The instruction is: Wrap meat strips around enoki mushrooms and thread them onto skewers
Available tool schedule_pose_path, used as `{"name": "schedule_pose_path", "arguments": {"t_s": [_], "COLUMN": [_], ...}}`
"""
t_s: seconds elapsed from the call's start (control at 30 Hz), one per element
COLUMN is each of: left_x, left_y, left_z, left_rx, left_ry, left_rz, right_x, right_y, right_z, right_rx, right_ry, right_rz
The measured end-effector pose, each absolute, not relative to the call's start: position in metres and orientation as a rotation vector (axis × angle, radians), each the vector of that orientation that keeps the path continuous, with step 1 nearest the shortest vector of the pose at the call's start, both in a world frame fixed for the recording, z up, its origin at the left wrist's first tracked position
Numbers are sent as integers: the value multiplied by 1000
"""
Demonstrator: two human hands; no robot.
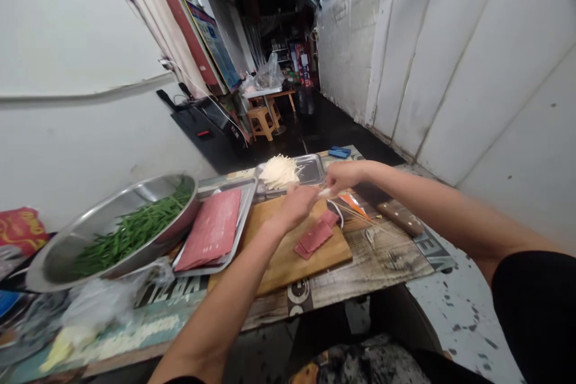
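Note:
My left hand (299, 203) and my right hand (342, 175) are close together above the far right of a wooden cutting board (279, 270). Both are closed on a small white bundle (324, 192) that shows between them; its kind is partly hidden by the fingers. Below them, a few thin pink meat slices (317, 236) lie overlapped on the board. Just beyond my left hand, a heap of thin, pale strands (279, 171), like enoki mushrooms, fills the left of a metal tray (315, 169). Thin wooden skewers (364, 216) lie to the right of the board.
A second metal tray (250, 193) left of the board carries stacked pink meat slices (211, 228). Farther left stands a steel bowl (42, 273) of cut green vegetables (135, 231). A wooden-handled knife (400, 217), an orange packet (354, 204) and a blue object (339, 152) lie at right.

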State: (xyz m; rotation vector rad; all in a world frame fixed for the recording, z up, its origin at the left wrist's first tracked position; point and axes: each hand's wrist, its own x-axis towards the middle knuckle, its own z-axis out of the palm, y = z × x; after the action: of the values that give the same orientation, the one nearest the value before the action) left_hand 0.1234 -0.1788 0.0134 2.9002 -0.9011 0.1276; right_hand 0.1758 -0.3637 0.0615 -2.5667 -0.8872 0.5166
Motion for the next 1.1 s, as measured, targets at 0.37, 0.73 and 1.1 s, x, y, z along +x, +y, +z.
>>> {"name": "schedule_pose_path", "arguments": {"t_s": [0.37, 0.73, 1.1], "left_x": [64, 63, 91], "left_y": [-180, -163, -147], "left_z": [-1, -22, -1], "left_rx": [2935, 3025, 3155], "left_ry": [-554, -792, -1169], "left_rz": [163, -128, -305], "right_x": [118, 99, 115], "right_y": [-383, -393, -358], "right_z": [18, -55, -61], "right_rx": [-2606, -2180, -2083], "right_ry": [-793, -229, -19], "right_rz": [261, 360, 488]}}
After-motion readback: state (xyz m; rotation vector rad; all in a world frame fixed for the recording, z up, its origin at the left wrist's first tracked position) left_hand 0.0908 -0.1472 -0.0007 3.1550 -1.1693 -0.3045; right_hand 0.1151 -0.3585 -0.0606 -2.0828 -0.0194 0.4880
